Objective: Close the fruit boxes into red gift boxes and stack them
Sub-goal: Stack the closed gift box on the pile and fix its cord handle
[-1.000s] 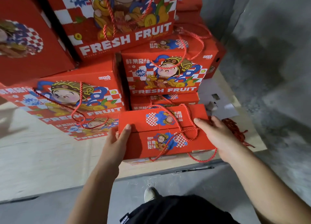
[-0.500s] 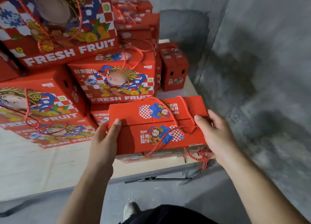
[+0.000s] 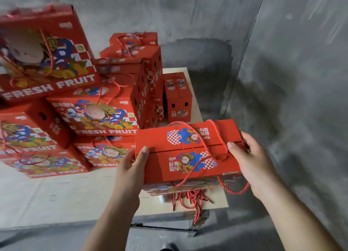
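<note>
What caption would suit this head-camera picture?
Left hand and right hand hold a closed red gift box beside stacked boxes.

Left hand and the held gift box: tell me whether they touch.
Touching. The head view shows the left hand gripping the left end of the red gift box, with its thumb lying on the top flap.

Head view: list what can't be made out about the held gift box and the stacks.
- Held gift box: contents hidden by its closed top flaps; its front face is foreshortened.
- Right hand and left hand: fingers hidden behind the box ends.
- Top-left box: print blurred, cut by the left edge.
- Rear stack: box count unclear, small and overlapping.
- Loose red cords: partly hidden under the held box.
</note>
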`<state>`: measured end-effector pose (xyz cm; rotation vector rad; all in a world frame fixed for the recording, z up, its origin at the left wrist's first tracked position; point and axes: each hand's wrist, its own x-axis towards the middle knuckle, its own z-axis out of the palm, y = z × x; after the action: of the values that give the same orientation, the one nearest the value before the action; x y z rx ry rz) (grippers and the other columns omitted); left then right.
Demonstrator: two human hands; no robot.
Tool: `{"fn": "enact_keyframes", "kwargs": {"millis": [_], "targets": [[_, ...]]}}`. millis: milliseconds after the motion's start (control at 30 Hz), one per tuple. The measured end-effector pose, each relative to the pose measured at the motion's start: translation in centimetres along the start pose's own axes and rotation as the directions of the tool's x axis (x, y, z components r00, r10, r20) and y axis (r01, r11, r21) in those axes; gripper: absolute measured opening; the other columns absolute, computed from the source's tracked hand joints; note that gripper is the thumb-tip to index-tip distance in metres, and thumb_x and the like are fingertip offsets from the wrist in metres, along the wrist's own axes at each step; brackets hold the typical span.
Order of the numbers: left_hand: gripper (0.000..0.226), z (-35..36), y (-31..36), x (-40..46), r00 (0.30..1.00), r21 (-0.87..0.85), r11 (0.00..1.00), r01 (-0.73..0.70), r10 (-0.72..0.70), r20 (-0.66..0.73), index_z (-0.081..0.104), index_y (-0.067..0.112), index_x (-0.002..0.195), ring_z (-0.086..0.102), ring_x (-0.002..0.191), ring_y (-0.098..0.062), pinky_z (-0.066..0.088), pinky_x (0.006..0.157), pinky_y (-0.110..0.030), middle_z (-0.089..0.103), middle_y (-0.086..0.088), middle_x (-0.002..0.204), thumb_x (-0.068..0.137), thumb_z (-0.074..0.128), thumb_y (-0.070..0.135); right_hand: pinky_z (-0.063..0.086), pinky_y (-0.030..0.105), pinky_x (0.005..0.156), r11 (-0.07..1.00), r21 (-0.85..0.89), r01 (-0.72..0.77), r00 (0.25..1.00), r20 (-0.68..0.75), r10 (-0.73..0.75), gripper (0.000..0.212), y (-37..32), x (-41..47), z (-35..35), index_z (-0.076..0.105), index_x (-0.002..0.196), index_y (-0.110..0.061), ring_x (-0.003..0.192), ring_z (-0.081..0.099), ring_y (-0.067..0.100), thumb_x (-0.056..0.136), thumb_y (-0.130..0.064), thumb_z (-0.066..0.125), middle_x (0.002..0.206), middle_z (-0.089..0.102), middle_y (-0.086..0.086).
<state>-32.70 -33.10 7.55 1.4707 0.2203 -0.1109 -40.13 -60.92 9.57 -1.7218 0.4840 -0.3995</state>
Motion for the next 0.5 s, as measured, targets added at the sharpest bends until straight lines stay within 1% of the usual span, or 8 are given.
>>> {"fn": "enact_keyframes", "kwargs": {"millis": [67,100,200,267,333,367,433,500], "targets": [[0.051,1.7,0.9,1.4,1.0,0.001,1.0,-0.018,0.018,-0.001,0.068,0.021,0.129,0.076,0.093,-0.011,0.058,0.065,-0.022,0.079,0.001,0.111,0.09,0.072,0.053,0.054,0.014,0.057,1.0,0.013,-0.002,1.0,0.004,0.002,0.026,-0.5,2.5,-0.2,0.067,0.105,-0.049,0.081,0.075,0.003,0.1,-0.023,0.066,0.096,0.077,-0.02],[0.053,2.6,1.4,2.3,1.0,-0.009,0.999,-0.03,0.03,0.001,0.068,0.02,0.13,0.076,0.093,-0.011,0.058,0.066,-0.022,0.078,-0.001,0.112,0.089,0.072,0.053,0.054,0.014,0.057,1.0,0.012,-0.003,1.0,0.006,0.003,0.027,-0.9,3.8,-0.3,0.067,0.105,-0.049,0.081,0.075,0.002,0.101,-0.023,0.065,0.096,0.077,-0.02],[0.05,5.1,3.1,5.1,0.999,0.001,0.999,-0.053,0.053,0.001,0.066,0.02,0.133,0.075,0.095,-0.011,0.059,0.069,-0.021,0.077,-0.003,0.116,0.093,0.07,0.05,0.055,0.014,0.06,0.999,-0.036,0.031,0.999,0.018,-0.03,0.042,-1.7,7.9,-0.4,0.067,0.098,-0.064,0.082,0.074,-0.001,0.102,-0.022,0.063,0.095,0.076,-0.024],[0.042,6.8,4.2,6.9,0.998,-0.027,0.997,-0.07,0.07,0.0,0.068,0.02,0.129,0.076,0.087,-0.007,0.057,0.06,-0.019,0.078,0.001,0.107,0.096,0.07,0.045,0.059,0.02,0.067,0.996,-0.078,0.046,0.998,0.033,-0.044,0.033,-2.6,10.7,-0.4,0.065,0.109,-0.063,0.087,0.074,0.0,0.103,-0.03,0.061,0.1,0.076,-0.023],[0.032,8.6,4.9,8.7,0.995,-0.04,0.995,-0.095,0.094,-0.017,0.07,0.02,0.122,0.074,0.075,-0.004,0.055,0.053,-0.019,0.079,0.007,0.091,0.097,0.07,0.039,0.059,0.029,0.077,0.986,-0.149,0.072,0.996,0.056,-0.064,0.028,-2.8,14.0,-0.5,0.061,0.127,-0.049,0.092,0.073,0.0,0.103,-0.035,0.06,0.108,0.075,-0.018],[0.029,9.6,5.1,9.3,0.993,-0.049,0.993,-0.111,0.108,-0.043,0.07,0.019,0.121,0.074,0.075,-0.004,0.055,0.054,-0.019,0.079,0.008,0.089,0.098,0.071,0.037,0.058,0.03,0.08,0.974,-0.2,0.105,0.993,0.072,-0.093,0.03,-3.1,15.9,-0.6,0.06,0.132,-0.042,0.093,0.072,0.0,0.103,-0.037,0.059,0.11,0.075,-0.014],[0.026,11.5,5.3,10.6,0.988,-0.087,0.989,-0.117,0.107,-0.112,0.07,0.022,0.119,0.076,0.084,-0.01,0.06,0.063,-0.024,0.079,0.004,0.096,0.097,0.072,0.036,0.058,0.032,0.08,0.919,-0.34,0.202,0.978,0.124,-0.169,0.04,-4.6,19.5,-0.4,0.057,0.134,-0.035,0.094,0.07,0.002,0.097,-0.049,0.054,0.112,0.072,-0.01],[0.024,13.5,5.4,12.2,0.978,-0.139,0.984,-0.112,0.084,-0.191,0.07,0.03,0.112,0.076,0.097,-0.022,0.064,0.08,-0.04,0.078,-0.001,0.105,0.093,0.076,0.042,0.058,0.04,0.084,0.832,-0.463,0.306,0.951,0.196,-0.24,0.052,-6.3,23.6,0.2,0.056,0.134,-0.032,0.098,0.069,0.012,0.09,-0.058,0.046,0.113,0.07,-0.005]]}}
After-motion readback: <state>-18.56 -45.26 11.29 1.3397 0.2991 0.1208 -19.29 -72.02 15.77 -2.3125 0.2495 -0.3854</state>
